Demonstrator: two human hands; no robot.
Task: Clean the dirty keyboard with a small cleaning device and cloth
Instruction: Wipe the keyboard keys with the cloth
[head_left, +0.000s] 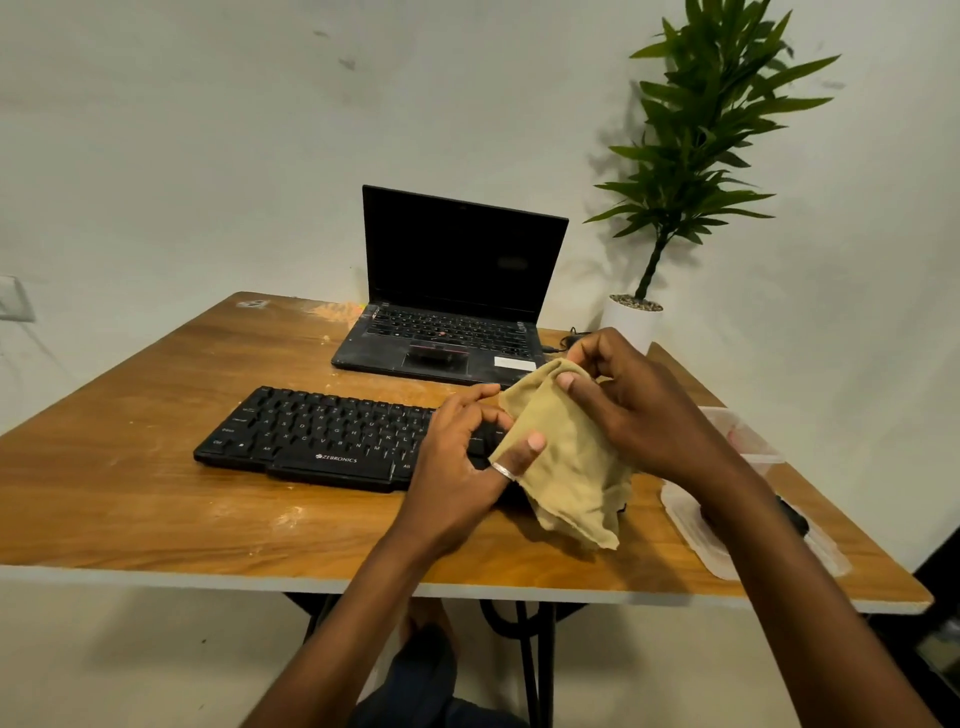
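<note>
Both hands' grip pinches cloth (563, 457) above keyboard's (332, 439) right end.

Single head-worn wide-angle view, looking forward and down from above the near edge of the surface (156, 499), hands (545, 441) close below, wall (208, 130) behind, edges bowed

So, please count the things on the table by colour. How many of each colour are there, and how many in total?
Black: 2, the keyboard and the laptop
Yellow: 1, the cloth, held in the left hand and right hand
Clear plastic: 2, a container and a lid
Total: 5
</note>
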